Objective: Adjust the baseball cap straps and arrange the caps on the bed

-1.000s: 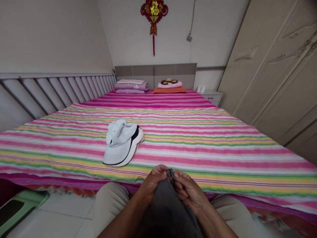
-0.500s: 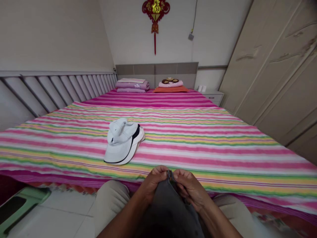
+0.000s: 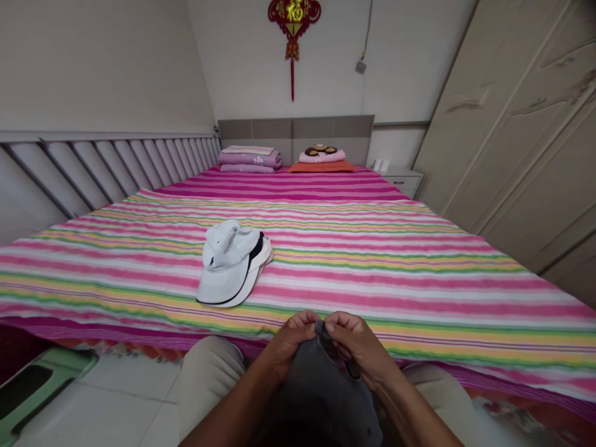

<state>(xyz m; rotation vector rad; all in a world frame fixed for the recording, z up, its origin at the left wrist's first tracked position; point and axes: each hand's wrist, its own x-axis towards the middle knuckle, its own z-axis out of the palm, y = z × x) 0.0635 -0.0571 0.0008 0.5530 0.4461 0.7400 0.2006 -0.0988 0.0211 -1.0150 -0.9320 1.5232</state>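
Observation:
A dark grey cloth item, which looks like a cap (image 3: 321, 391), hangs between my knees near the bed's front edge. My left hand (image 3: 291, 341) pinches its strap end from the left. From the right, my right hand (image 3: 361, 347) pinches the same strap area, the fingertips of both hands nearly touching. The cap's lower part falls into shadow. Ahead and to the left, a stack of white caps (image 3: 228, 264) with dark trim lies on the striped bedspread (image 3: 372, 261), brims toward me.
Folded purple bedding (image 3: 249, 160) and a pink and orange pile (image 3: 321, 162) lie by the headboard (image 3: 330, 133). A metal railing (image 3: 116, 164) runs along the left. A green stool (image 3: 56, 379) stands at the lower left; a wardrobe (image 3: 521, 124) is at the right.
My fingers have shifted slightly at the strap, and the grey cap's right side has spread a little to the right. The stacked caps have not moved.

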